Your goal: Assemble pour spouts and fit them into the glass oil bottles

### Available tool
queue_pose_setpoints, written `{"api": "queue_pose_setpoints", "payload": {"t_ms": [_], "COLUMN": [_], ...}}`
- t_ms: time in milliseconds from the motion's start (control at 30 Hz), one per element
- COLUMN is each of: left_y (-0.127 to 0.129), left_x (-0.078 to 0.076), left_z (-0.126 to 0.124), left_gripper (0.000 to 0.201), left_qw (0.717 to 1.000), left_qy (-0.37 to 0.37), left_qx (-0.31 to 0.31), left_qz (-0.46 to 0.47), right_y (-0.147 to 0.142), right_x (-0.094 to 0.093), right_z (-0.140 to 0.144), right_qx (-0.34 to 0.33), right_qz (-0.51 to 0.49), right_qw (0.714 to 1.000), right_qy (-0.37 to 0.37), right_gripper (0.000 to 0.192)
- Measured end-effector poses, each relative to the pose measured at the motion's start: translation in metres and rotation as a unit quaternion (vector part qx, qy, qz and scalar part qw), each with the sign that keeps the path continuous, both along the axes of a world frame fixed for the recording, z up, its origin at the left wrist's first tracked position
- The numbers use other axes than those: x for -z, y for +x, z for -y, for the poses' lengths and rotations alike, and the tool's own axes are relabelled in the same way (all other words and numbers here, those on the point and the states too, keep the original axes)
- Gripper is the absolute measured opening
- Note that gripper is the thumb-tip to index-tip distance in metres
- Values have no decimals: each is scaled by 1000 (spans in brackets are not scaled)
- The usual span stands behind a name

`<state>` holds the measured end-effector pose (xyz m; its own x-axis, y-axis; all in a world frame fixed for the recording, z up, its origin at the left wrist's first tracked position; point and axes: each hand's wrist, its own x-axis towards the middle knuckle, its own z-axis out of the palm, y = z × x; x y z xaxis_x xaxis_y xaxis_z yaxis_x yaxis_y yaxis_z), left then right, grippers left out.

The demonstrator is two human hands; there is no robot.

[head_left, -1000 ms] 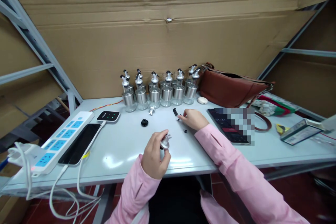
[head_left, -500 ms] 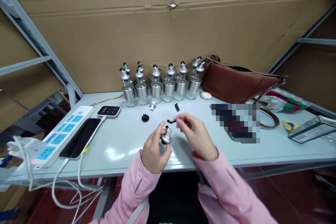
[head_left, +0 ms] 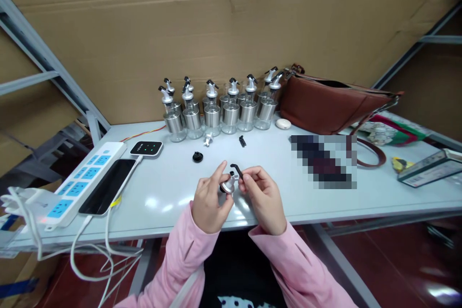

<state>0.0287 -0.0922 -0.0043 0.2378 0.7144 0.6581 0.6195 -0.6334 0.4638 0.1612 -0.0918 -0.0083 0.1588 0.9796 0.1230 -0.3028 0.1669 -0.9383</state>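
Now | my left hand (head_left: 207,202) fingers grasp round metal spout cap (head_left: 227,186) | right hand (head_left: 263,196) fingers pinch thin bent black lever (head_left: 237,169) | glossy desk (head_left: 173,192)

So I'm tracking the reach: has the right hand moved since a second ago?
Yes. The right hand has come back from near the small black clip toward the table's near edge, beside the left hand.
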Motion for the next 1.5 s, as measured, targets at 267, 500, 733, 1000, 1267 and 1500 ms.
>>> {"api": "queue_pose_setpoints", "payload": {"t_ms": [267, 500, 733, 1000, 1267, 1500], "left_y": [1, 2, 4, 3, -2, 0], "left_x": [-2, -6, -2, 9, 17, 23], "left_z": [-1, 0, 4, 1, 0, -1], "left_gripper": [57, 50, 50, 55, 59, 62], "left_qw": [1000, 1000, 997, 992, 988, 981], "left_qy": [16, 14, 1, -56, -113, -138], "left_qx": [6, 22, 37, 43, 62, 60], "left_qz": [-5, 6, 70, 107, 82, 124], "right_y": [2, 2, 2, -2, -3, -3], "right_x": [1, 0, 2, -3, -3, -8], "right_z": [3, 2, 2, 13, 15, 16], "right_qx": [-39, -23, -43, -9, -25, -46], "right_qz": [-29, -24, -16, 109, 163, 163], "right_qw": [999, 999, 999, 987, 972, 981], "right_qy": [-4, -15, 15, 119, 167, 97], "right_gripper": [17, 15, 14, 12, 22, 18]}}
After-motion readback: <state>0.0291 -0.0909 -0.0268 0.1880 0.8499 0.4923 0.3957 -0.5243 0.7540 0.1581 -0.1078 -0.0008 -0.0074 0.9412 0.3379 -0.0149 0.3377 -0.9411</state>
